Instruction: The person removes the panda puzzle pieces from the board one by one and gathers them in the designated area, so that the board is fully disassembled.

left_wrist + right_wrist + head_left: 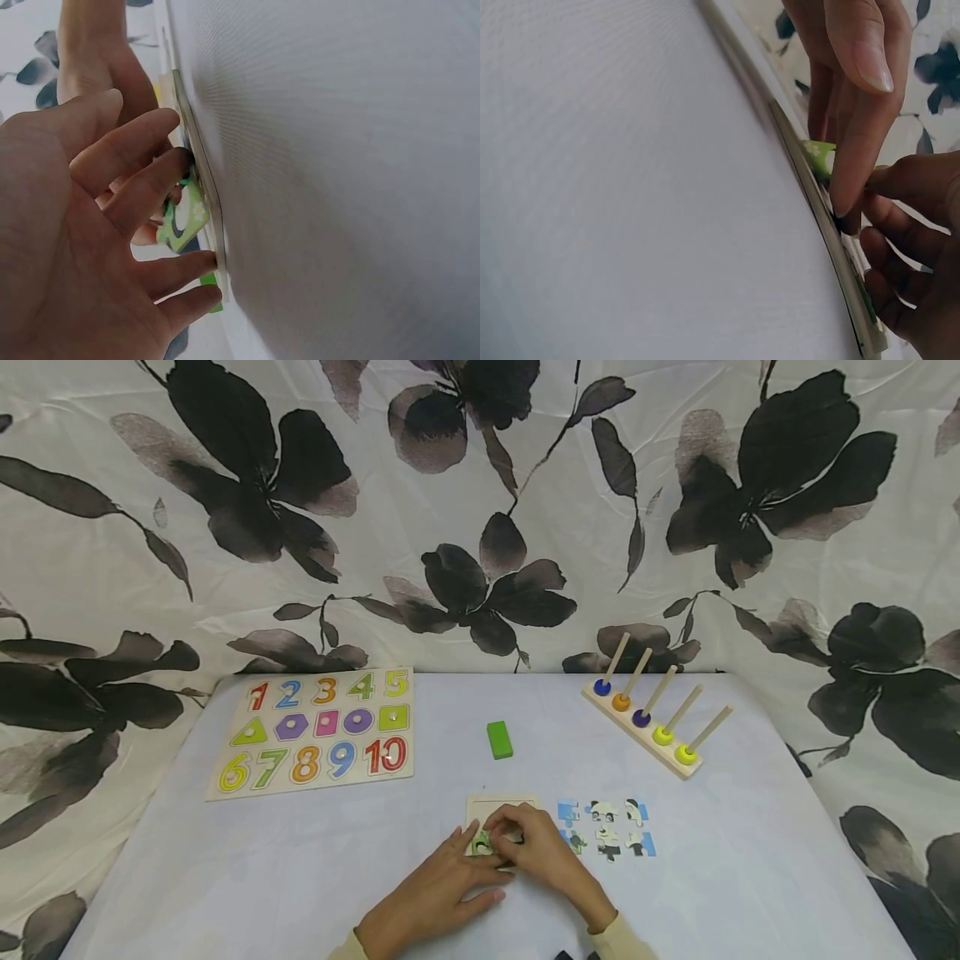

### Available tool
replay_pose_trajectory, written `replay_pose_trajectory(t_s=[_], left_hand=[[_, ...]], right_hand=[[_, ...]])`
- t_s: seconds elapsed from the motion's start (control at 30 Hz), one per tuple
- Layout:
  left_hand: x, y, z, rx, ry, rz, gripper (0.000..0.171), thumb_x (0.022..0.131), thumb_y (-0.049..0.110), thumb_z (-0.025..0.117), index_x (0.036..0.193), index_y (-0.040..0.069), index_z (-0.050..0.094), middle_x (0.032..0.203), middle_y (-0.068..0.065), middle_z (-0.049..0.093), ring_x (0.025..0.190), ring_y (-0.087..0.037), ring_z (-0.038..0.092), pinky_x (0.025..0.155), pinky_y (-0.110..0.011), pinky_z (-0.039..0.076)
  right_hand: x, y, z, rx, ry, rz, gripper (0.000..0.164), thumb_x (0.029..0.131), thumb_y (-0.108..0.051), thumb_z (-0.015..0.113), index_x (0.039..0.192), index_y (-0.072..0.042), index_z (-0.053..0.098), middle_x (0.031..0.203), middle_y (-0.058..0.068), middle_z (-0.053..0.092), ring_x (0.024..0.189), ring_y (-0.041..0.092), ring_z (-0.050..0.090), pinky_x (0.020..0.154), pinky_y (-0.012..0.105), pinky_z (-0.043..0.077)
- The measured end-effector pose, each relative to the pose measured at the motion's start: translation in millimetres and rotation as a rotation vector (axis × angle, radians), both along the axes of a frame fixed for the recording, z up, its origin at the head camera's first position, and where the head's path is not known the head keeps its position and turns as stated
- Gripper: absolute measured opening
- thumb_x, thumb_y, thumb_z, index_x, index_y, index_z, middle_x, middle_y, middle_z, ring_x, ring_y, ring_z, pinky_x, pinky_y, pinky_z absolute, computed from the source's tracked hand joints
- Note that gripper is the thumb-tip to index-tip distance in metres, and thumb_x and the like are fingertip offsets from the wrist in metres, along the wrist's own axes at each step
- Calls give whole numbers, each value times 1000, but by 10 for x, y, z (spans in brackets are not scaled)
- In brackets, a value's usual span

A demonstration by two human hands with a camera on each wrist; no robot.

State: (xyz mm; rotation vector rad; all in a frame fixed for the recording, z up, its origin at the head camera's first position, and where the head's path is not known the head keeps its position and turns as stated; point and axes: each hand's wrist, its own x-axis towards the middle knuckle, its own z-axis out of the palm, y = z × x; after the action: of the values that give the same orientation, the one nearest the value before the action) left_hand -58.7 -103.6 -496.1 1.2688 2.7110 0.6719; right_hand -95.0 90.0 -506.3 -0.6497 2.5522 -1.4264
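Note:
A shallow wooden puzzle tray (501,799) lies on the table under both hands. My right hand (546,850) pinches a green puzzle piece (193,217) with a white, dark-outlined picture on it. That piece is tilted over the tray in the left wrist view; in the right wrist view, fingers hide most of it. My left hand (450,887) rests its fairly straight, spread fingers on the tray's near side, fingertips right at the piece. To the right of the tray lie several loose panda puzzle pieces (606,835), partly overlapped by the right hand.
A number and shape board (311,735) lies at the back left. Behind the tray is a green block (499,740). At the back right stands a wooden peg stand (637,727) with coloured beads on its pegs. A floral cloth (480,510) hangs behind the table.

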Motion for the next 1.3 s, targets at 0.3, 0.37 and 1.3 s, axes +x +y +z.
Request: replay_pose_trajectory(t_s=[0.3,0.37,1.3], left_hand=[[-12,16,7,-21,-32,-2,31,98,40,51,118,26,70,131,5,60,133,-47,36,104,-62,34],[-10,16,7,-20,-38,7,32,98,42,49,119,27,69,133,6,58,133,-47,37,104,-61,34],[-201,-182,-21,-65,-152,269,58,90,46,62,140,19,51,155,-12,30,143,-41,20,115,-55,19]], right_hand=[[-22,186,178,-109,-63,-169,9,88,-10,69,97,-12,70,85,-3,66,83,12,62,80,29,51],[-17,281,203,-116,-74,-198,10,88,-10,69,97,-12,70,86,-2,66,83,12,62,80,28,51],[372,1116,57,64,-205,-234,7,83,-8,72,85,-10,66,74,-2,62,63,6,53,56,21,48]])
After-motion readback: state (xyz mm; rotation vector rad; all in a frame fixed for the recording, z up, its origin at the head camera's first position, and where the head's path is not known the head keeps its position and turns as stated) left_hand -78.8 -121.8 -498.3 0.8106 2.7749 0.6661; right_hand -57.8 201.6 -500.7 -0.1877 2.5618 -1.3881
